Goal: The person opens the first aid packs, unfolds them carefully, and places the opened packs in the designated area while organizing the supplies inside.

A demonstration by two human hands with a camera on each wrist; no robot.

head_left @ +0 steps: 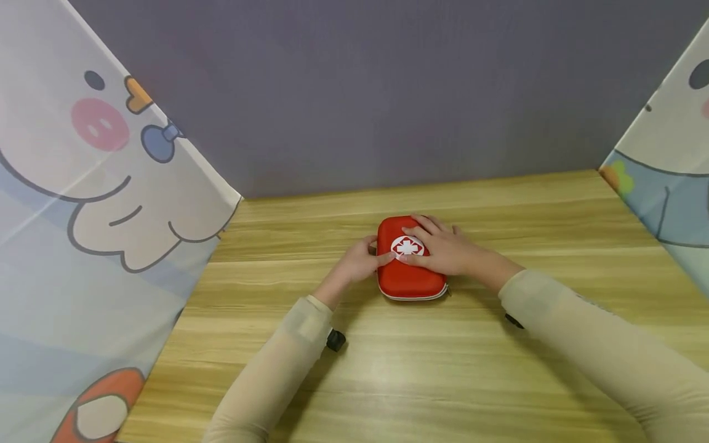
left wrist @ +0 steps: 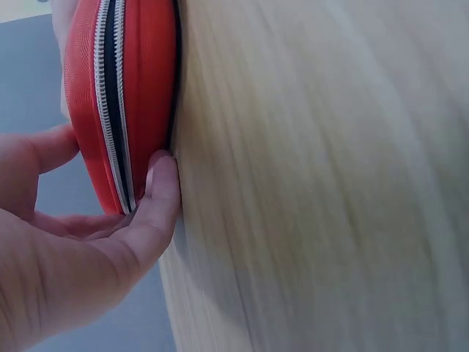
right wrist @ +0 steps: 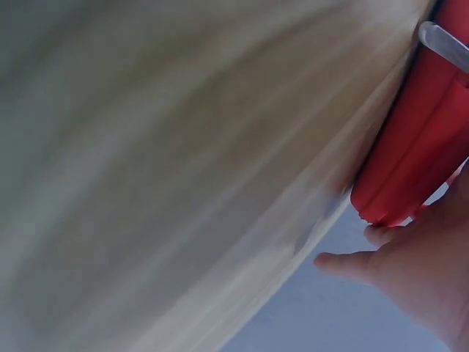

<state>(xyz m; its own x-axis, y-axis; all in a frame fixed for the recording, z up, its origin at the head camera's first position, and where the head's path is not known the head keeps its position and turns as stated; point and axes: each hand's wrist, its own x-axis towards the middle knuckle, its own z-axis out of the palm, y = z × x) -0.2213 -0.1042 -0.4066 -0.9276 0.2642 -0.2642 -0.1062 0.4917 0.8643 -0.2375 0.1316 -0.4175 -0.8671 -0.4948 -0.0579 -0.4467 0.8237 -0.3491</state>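
A red first-aid case (head_left: 407, 282) with a white cross emblem lies flat on the wooden table. My left hand (head_left: 360, 261) grips its left side, thumb on the lid and other fingers low at the edge. Along that side, the left wrist view shows two pale rows of zipper teeth (left wrist: 110, 95) standing apart with a dark gap between them. Over the lid's right part rests my right hand (head_left: 445, 249), fingers fairly straight and spread, some reaching the far edge. A zipper pull (right wrist: 443, 45) hangs on the right side of the case.
The wooden table (head_left: 388, 375) extends around the case. Behind it rises a plain grey wall (head_left: 376, 98). Cartoon-printed sheets stand at the left (head_left: 166, 203) and right (head_left: 676, 203) edges. A small black object (head_left: 335, 339) shows beside the left wrist.
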